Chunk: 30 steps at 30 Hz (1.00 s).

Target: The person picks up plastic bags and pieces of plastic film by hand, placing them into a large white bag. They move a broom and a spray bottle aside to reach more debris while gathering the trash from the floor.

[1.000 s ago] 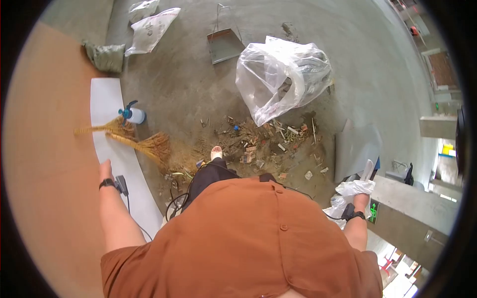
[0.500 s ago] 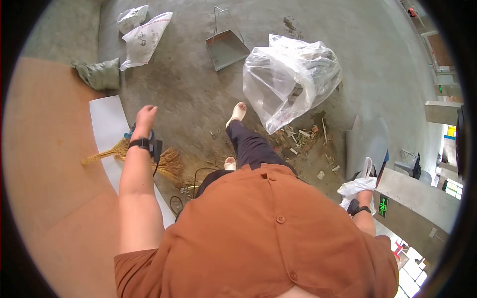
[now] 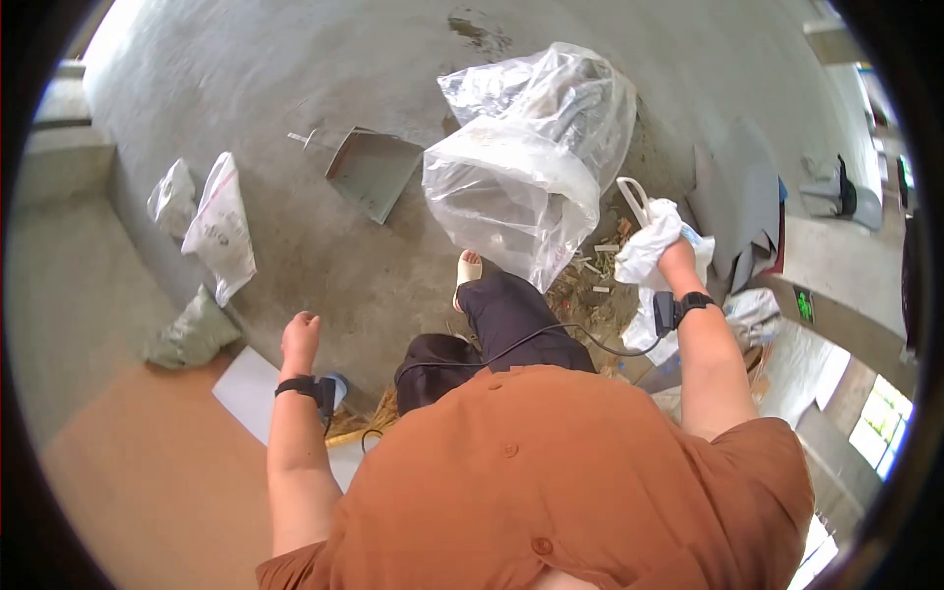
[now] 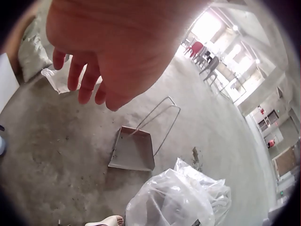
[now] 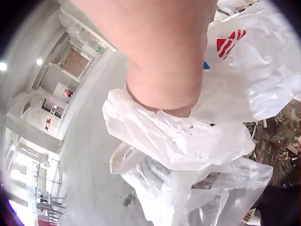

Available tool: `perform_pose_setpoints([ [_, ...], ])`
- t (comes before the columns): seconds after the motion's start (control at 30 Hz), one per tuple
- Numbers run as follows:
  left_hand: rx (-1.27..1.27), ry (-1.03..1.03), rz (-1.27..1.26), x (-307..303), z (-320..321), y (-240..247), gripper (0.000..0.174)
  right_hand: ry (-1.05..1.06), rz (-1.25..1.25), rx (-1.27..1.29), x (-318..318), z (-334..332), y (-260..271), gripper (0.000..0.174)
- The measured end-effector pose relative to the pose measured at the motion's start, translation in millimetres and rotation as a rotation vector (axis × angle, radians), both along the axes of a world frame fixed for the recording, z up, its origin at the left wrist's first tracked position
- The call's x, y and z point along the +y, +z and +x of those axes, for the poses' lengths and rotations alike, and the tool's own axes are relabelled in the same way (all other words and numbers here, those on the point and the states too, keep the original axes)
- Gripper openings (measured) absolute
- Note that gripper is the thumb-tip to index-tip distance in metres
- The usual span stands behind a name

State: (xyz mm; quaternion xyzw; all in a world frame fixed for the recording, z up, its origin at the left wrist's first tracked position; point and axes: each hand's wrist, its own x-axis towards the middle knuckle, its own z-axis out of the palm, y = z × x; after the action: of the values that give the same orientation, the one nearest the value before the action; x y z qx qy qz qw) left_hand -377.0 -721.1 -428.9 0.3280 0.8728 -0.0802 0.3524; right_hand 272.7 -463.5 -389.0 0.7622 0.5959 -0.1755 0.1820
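My right hand (image 3: 678,260) grips a crumpled white plastic bag (image 3: 649,241), which hangs below it and bears a red mark in the right wrist view. The bag hides the fingers. A white loop (image 3: 635,201) sticks out past the hand. My left hand (image 3: 301,342) hangs over the floor with nothing in it, its fingers (image 4: 87,87) relaxed. Ahead on the floor stands a large clear plastic bag (image 3: 511,187), its mouth agape and some contents inside. To its left lies a metal dustpan (image 3: 379,169) with a wire handle.
Scattered debris (image 3: 590,285) lies between the clear bag and my right hand. Woven sacks (image 3: 221,231) and a greenish sack (image 3: 194,334) rest at the left. A white sheet (image 3: 251,388) lies by my left arm. Grey sheets (image 3: 742,197) stand at the right.
I have stepped forward and turned, bringing the clear bag closer. The left hand swung away from the white sheet over the floor; the right hand moved forward with the white bag.
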Motion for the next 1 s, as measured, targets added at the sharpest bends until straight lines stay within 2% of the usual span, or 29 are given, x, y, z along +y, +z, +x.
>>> perform_pose_setpoints([
  [0.17,-0.07,-0.272,-0.097,118,41,-16,0.035,-0.14,-0.046,0.024,-4,-4,-8,0.048],
  [0.23,0.012,-0.604,-0.132,161,52,-36,0.033,-0.217,-0.038,0.033,-20,7,-18,0.047],
  [0.33,0.012,-0.805,-0.264,233,77,-55,0.032,-0.301,0.028,0.047,-57,22,-23,0.044],
  [0.4,0.046,-0.943,-0.258,267,98,-69,0.033,-0.493,0.198,0.164,-79,15,-8,0.038],
  [0.47,0.087,-1.073,-0.243,300,113,-90,0.034,-0.438,0.588,0.212,-122,31,-17,0.031],
  [0.53,0.113,-1.21,-0.274,320,128,-113,0.047,-0.392,0.576,0.075,-152,31,7,0.034],
  [0.6,0.066,-1.29,-0.232,342,148,-119,0.045,-0.658,0.358,0.034,-171,13,46,0.033],
  [0.63,0.086,-1.354,-0.278,353,160,-124,0.045,-0.787,0.4,0.021,-225,31,27,0.033],
  [0.67,0.106,-1.419,-0.325,357,170,-132,0.044,-0.811,0.21,-0.074,-273,40,18,0.034],
  [0.7,0.099,-1.446,-0.171,356,173,-142,0.029,-0.792,0.221,-0.156,-286,24,26,0.035],
  [0.73,0.134,-1.514,-0.159,359,176,-153,0.028,-0.764,0.231,-0.231,-293,9,27,0.035],
  [0.87,0.148,-1.692,-0.129,374,191,-185,0.025,-0.879,0.252,-0.125,-329,-36,-2,0.036],
  [0.9,0.169,-1.733,-0.197,378,202,-179,0.033,-0.94,0.309,-0.012,-336,-44,-16,0.036],
  [0.93,0.169,-1.754,-0.22,376,202,-188,0.033,-1.0,0.375,0.094,-342,-50,-29,0.035],
  [1.0,0.278,-1.871,-0.074,375,206,-202,0.044,-1.005,0.328,0.014,-343,-67,-49,0.034],
])
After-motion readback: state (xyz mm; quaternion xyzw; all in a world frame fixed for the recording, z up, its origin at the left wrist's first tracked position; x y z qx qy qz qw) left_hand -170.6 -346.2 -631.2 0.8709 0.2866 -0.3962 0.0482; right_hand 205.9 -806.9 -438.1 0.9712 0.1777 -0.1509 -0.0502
